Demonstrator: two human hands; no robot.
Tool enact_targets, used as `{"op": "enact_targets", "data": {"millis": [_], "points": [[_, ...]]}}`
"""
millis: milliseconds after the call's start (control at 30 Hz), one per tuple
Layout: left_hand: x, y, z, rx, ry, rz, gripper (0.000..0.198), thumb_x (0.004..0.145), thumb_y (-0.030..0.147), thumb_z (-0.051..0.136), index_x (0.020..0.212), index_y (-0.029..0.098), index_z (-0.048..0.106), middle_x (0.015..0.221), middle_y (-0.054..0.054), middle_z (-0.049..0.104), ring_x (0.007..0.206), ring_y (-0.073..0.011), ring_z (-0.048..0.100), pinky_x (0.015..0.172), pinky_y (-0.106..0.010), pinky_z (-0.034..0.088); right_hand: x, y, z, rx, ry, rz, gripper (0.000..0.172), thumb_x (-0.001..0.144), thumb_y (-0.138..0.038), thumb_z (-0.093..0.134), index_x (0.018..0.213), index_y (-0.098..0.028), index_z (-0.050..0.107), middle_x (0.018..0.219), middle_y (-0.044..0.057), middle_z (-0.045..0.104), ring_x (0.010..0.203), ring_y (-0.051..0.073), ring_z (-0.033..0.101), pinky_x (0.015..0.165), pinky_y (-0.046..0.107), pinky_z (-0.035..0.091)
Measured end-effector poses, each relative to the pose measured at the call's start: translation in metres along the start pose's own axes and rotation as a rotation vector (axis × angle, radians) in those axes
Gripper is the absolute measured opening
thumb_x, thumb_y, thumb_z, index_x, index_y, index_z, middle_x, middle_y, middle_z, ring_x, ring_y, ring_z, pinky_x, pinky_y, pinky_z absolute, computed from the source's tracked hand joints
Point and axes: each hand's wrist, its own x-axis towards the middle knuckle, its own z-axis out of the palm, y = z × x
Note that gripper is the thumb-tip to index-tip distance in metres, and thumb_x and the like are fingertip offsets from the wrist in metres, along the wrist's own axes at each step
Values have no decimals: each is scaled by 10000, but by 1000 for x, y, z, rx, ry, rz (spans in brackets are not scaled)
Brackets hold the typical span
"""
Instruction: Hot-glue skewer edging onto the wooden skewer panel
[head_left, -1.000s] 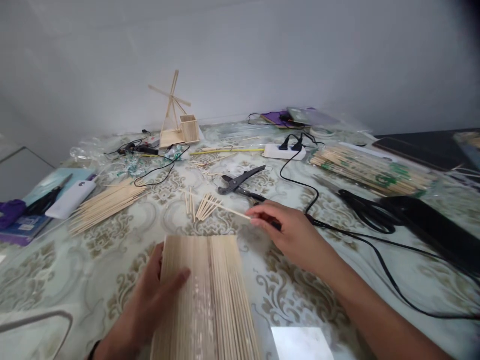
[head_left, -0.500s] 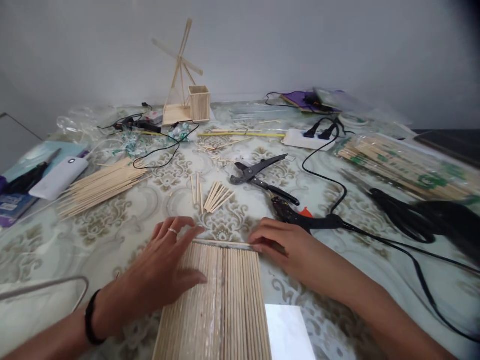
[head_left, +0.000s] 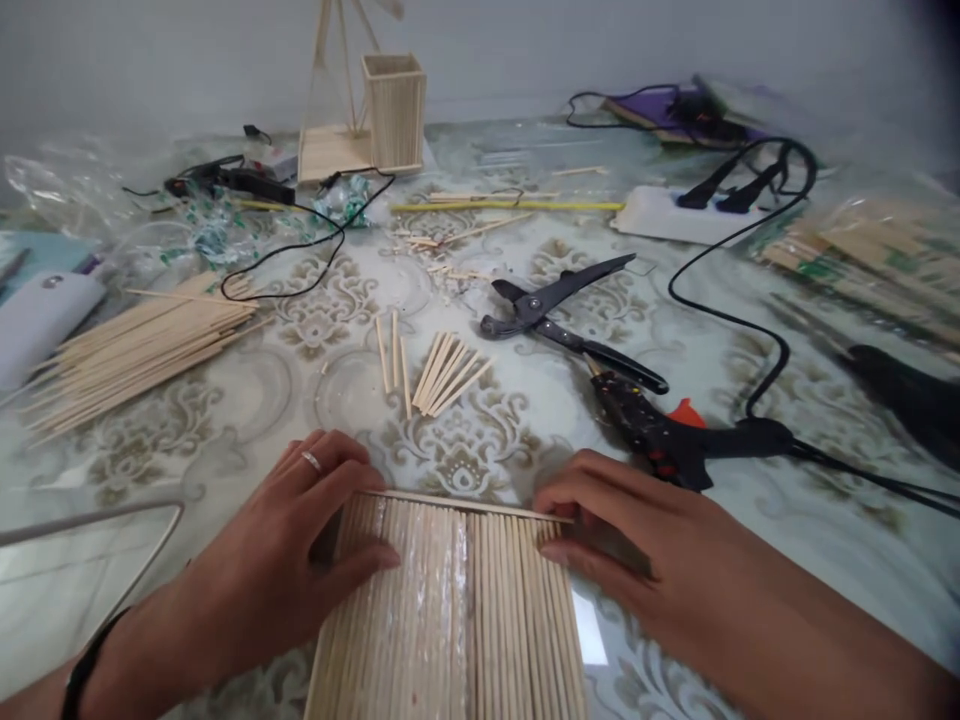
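Observation:
A flat panel of wooden sticks [head_left: 442, 620] lies in front of me, with a shiny glue-like streak down its length. Along its far end runs a single crosswise wooden stick [head_left: 465, 503]. My left hand [head_left: 262, 560] is closed round the panel's far left corner, thumb on top and fingers at the crosswise stick's left end. At the far right corner, my right hand [head_left: 637, 550] presses that stick's other end between thumb and bent fingers. Several short cut sticks [head_left: 446, 375] lie just beyond the panel.
Right of centre lie black-handled cutters [head_left: 555, 315] and a black glue gun [head_left: 667, 430] with its cord. A power strip [head_left: 679, 215] sits behind them. Long skewers [head_left: 150, 350] are at left. A stick-built box [head_left: 394, 110] stands at the back on a stick base.
My view has dipped and come closer to the panel. The right thumb now reaches over the panel's corner, and the crosswise stick sits against the panel's far end.

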Motion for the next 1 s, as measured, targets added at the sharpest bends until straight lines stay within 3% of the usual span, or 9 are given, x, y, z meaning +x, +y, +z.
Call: {"op": "enact_targets", "data": {"millis": [367,733,1000], "points": [[-2,-5,7,41,102,-2,263,948,437,749,1155,315,642,1088,-31,682,1010,-257,650,867,-410,579,5,-11,-6,-21,29,-16,101,961,-237,697,872,-285,695,886,0,686,728,199,721,633,345,583],[-4,-5,5,65,93,-29,287,949,503,739,1112,302,615,1090,-22,664,1007,-251,644,877,-407,555,1,-8,-6,-46,-47,23,69,1015,-290,643,1022,-298,712,1021,24,698,821,227,747,711,386,595],[1,-5,4,-22,64,10,211,938,379,761,1115,287,694,1103,-26,678,1048,-256,603,916,-412,549,2,-4,-4,28,-77,-34,184,1060,-276,580,1170,-334,715,1145,41,685,1012,230,715,865,405,594]]}}
